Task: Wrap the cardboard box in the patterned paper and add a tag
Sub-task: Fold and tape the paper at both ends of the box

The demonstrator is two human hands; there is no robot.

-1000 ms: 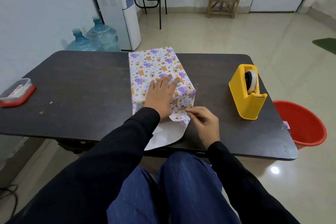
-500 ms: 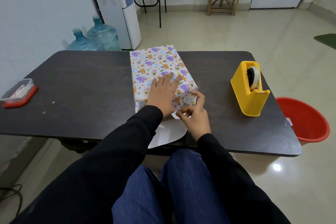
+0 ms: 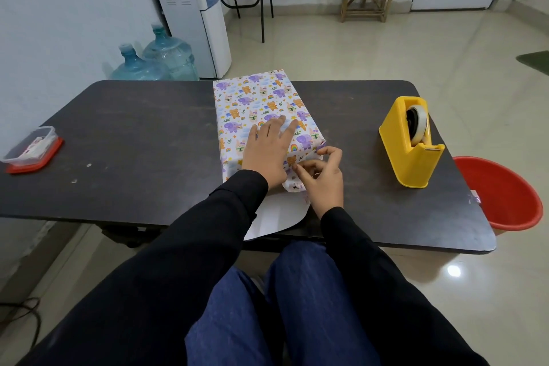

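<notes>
Head view. Handling, as judged: cardboard box (image 3: 237, 131) looks light and rigid, so it holds its shape under a flat palm. The patterned paper (image 3: 258, 92) is thin, creases readily and would tear if tugged hard at a corner. Its surface looks smooth, so folds may spring open until taped. Best hold is a palm on the top face to pin the box, fingertips on the fold edge at the near end, not on the loose flap's middle.

Box lies lengthwise at the centre of the dark table (image 3: 133, 134), long axis pointing away from the person. Top and visible sides are covered in white paper printed with purple elephants, orange bears and rainbows. Near end not closed: a flap showing the plain white underside (image 3: 276, 217) lies flat on the table toward the near edge.

Left hand (image 3: 266, 154): flat on the near part of the top, fingers straight and spread, pressing down. Right hand (image 3: 322, 178): at the near right corner, fingers curled, pinching a fold of the paper.

Yellow tape dispenser (image 3: 411, 140) stands to the right, apart from the box. No tag identified
</notes>
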